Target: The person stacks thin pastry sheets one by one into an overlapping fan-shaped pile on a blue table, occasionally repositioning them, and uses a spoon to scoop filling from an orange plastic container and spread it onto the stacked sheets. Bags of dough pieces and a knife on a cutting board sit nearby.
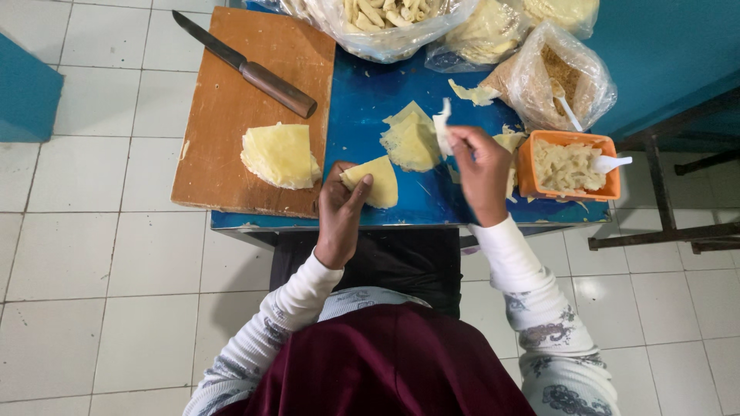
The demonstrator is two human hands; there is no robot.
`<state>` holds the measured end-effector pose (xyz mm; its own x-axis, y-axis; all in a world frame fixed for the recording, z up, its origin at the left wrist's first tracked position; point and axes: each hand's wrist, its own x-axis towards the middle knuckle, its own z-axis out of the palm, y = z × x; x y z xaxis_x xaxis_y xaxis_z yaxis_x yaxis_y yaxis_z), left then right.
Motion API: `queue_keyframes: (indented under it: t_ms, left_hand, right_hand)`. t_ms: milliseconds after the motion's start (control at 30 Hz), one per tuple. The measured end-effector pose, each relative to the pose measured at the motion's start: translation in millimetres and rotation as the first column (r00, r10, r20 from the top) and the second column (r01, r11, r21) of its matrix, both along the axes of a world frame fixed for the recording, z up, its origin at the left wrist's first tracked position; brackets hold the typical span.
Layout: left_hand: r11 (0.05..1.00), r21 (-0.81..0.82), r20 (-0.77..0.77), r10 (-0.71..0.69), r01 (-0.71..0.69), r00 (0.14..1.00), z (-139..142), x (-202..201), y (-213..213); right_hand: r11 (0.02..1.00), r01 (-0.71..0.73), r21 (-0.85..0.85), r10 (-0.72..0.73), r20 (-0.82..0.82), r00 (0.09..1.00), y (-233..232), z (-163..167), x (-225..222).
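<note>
My left hand (340,212) holds a pale yellow triangular pastry sheet (375,182) at the near edge of the blue table (362,100). My right hand (481,171) pinches a small white strip of dough (442,129) just above more cut yellow sheets (411,140). An orange tub of pale filling (569,165) with a white spoon (610,162) sits right of my right hand.
A wooden cutting board (231,100) at the left carries a stack of yellow sheets (279,156) and a brown-handled knife (247,68). Clear plastic bags (401,35) of rolled pieces, sheets and crumbs (556,77) line the far side. White tiled floor and a dark metal frame (663,231) surround the table.
</note>
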<state>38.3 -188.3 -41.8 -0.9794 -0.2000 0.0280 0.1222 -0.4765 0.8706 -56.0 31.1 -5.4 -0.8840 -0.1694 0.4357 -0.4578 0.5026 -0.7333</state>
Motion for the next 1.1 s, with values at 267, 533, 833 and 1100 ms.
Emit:
queue_keyframes:
  t_ms: [267,533,833,1100]
  left_hand:
    - [0.996,0.084,-0.038,0.006,-0.002,0.999,4.9,11.0,-3.2]
    - [0.99,0.131,-0.024,-0.048,0.051,0.999,4.0,11.3,-2.5]
    - [0.981,0.175,-0.075,-0.069,0.081,0.995,-4.4,5.7,7.9]
    - [0.995,0.061,-0.063,-0.08,0.084,0.995,-2.5,4.2,8.5]
  right_hand:
    - [0.87,-0.029,0.493,0.208,-0.312,0.927,-28.7,10.1,41.1]
    - [0.874,-0.054,0.483,0.208,-0.271,0.94,-36.7,22.6,53.7]
    - [0.971,-0.181,0.156,0.197,-0.092,0.976,-62.0,37.9,78.2]
    - [0.98,-0.179,-0.091,0.197,0.251,0.948,-50.3,17.3,65.7]
